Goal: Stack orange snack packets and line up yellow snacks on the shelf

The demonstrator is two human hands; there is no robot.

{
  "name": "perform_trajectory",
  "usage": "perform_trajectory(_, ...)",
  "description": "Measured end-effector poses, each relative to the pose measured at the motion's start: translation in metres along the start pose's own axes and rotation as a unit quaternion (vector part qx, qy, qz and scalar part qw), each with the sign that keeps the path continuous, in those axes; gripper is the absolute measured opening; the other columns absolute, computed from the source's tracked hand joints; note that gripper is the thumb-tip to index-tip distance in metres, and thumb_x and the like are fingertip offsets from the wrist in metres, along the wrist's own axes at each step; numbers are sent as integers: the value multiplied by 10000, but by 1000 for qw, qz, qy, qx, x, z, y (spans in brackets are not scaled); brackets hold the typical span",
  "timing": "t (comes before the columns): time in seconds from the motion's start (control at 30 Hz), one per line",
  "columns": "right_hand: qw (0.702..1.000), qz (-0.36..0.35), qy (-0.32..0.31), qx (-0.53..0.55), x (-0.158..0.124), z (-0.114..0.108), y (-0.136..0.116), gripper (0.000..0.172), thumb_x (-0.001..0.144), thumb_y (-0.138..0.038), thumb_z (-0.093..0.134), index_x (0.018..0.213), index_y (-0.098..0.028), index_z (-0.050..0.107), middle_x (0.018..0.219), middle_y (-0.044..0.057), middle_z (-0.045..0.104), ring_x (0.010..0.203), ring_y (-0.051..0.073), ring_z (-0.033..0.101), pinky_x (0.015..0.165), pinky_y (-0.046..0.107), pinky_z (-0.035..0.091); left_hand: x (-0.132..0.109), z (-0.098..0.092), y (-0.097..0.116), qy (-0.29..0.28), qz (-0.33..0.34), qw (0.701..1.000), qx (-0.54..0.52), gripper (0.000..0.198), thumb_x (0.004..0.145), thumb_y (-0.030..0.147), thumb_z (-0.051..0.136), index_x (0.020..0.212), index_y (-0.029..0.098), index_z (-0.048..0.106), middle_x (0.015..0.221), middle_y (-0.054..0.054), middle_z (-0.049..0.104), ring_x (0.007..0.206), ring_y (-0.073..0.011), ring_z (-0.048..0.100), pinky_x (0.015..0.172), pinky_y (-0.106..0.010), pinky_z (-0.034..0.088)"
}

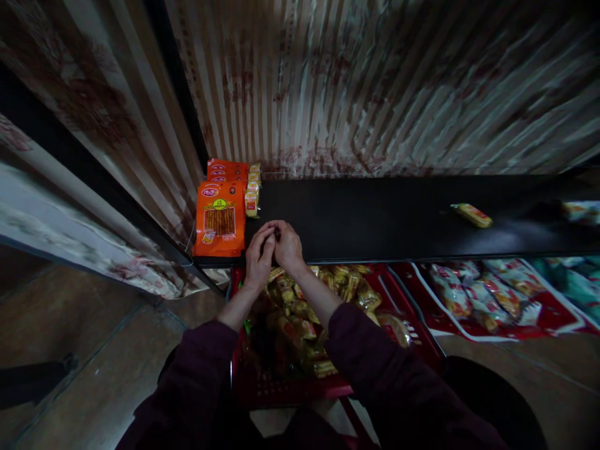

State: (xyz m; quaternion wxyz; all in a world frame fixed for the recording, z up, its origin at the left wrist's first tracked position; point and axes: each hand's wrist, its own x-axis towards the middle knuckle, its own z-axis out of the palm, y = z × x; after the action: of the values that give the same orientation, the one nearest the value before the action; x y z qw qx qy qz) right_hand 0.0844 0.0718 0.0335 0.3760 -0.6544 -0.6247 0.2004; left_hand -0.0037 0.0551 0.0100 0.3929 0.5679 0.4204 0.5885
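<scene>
The left hand (259,256) and right hand (288,248) were held together, fingers curled, at the front of the black shelf (375,219); whether anything was gripped could not be determined. The small yellow packets (252,203) were located just beyond the left hand, beside the orange packets (220,219). A packet-handling step was judged in hand; for the next move, careful alignment was considered necessary.

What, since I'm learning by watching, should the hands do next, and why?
Perhaps shift the left hand and right hand leftward to the near end of the yellow packs: the hands meet just beside it, and the packs form a row. Whether anything's held is unclear.
</scene>
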Motion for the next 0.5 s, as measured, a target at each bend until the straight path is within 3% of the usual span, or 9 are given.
perform_trajectory(0.33, 999, -13, 22, 19, -61, -20, -2, 282, 813, -153, 435, 1026, -172, 618, 980, 78, 639, 907, 199, 584, 833, 308, 459, -52, -8, 33, -47, 13, 996, 74, 308, 887, 375, 438, 1037, 219, 656, 1246, -87, 589, 1197, -216, 510, 1062, -393, 368)
perform_trajectory(0.5, 1000, 7, -8, 8, -97, -20, 17, 331, 776, -115, 442, 1062, -144, 607, 1016, 103, 644, 946, 204, 592, 851, 308, 461, -73, -8, 31, -114, -17, 982, 151, 259, 844, 218, 441, 968, 201, 667, 1189, -95, 600, 1143, -197, 543, 1032, -360, 405)
